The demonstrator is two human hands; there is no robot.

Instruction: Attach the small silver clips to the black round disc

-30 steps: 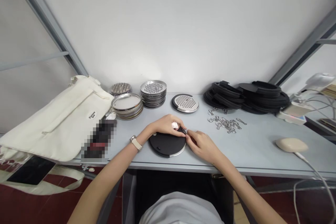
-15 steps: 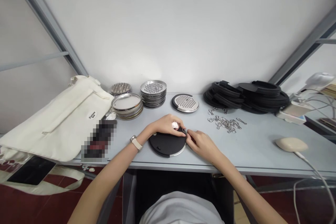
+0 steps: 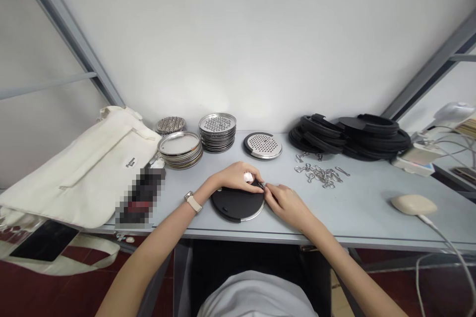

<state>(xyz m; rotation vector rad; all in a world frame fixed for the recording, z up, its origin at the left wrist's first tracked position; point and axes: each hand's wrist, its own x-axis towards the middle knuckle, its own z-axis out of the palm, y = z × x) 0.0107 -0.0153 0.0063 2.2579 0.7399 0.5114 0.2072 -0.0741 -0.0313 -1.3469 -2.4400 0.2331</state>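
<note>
A black disc [image 3: 238, 203] with a shiny metal rim along its lower right lies flat near the table's front edge. My left hand [image 3: 240, 177] is closed on its upper right edge, thumb lying across the black face. A white wrapping covers one of that hand's fingers. At the disc's right edge, my right hand [image 3: 284, 199] pinches a small metal wire clip [image 3: 262, 185], mostly hidden between the fingertips of both hands. Loose wire clips [image 3: 322, 175] lie in a pile to the right. Behind the disc sits a round grater [image 3: 265, 145] with a black edge piece.
Stacked grater plates [image 3: 217, 132] and plain-looking metal discs [image 3: 180, 151] stand at the back left. Black ring-shaped parts [image 3: 372, 137] are heaped at the back right. A white bag [image 3: 89, 173] lies left; a corded cream device [image 3: 414, 205] and a power adapter [image 3: 420, 155] are right.
</note>
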